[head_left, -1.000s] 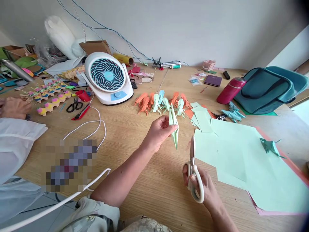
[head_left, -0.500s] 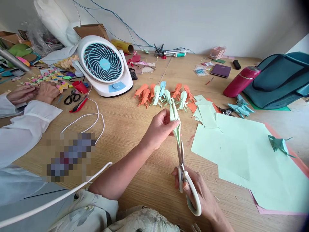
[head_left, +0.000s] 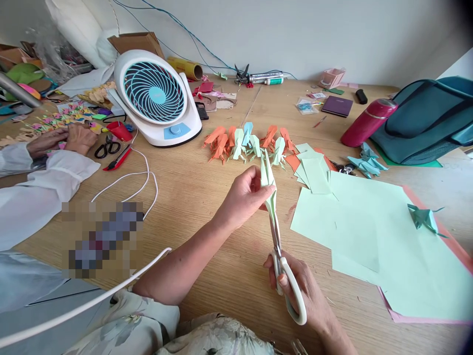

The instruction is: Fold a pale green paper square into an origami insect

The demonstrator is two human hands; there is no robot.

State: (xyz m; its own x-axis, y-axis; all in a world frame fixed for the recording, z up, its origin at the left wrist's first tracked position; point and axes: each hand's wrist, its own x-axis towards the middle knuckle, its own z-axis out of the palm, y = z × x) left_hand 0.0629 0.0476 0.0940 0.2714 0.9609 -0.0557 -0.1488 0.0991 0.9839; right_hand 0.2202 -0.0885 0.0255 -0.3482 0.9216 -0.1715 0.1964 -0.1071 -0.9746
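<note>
Pinched between the thumb and fingers of my left hand (head_left: 248,198) is a folded pale green paper piece (head_left: 266,172), its narrow end pointing down toward me. My right hand (head_left: 301,286) grips white-handled scissors (head_left: 293,291). Their blades point up and meet the lower tip of the folded paper, nearly closed on it. Just beyond my left hand, a row of small folded paper figures stands on the table: orange ones (head_left: 220,147), pale green ones (head_left: 279,150) and a blue one (head_left: 247,132).
Pale green sheets (head_left: 354,222) lie at right, with a teal folded figure (head_left: 424,218). A red bottle (head_left: 369,122) and teal bag (head_left: 417,123) stand behind. At left are a fan (head_left: 157,96), black scissors (head_left: 107,147), a white cable (head_left: 111,292) and another person's hands (head_left: 79,139).
The scissor blades have come closer together around the paper's lower tip. My left hand still holds the paper. At far left, the other person's hands have shifted slightly right.
</note>
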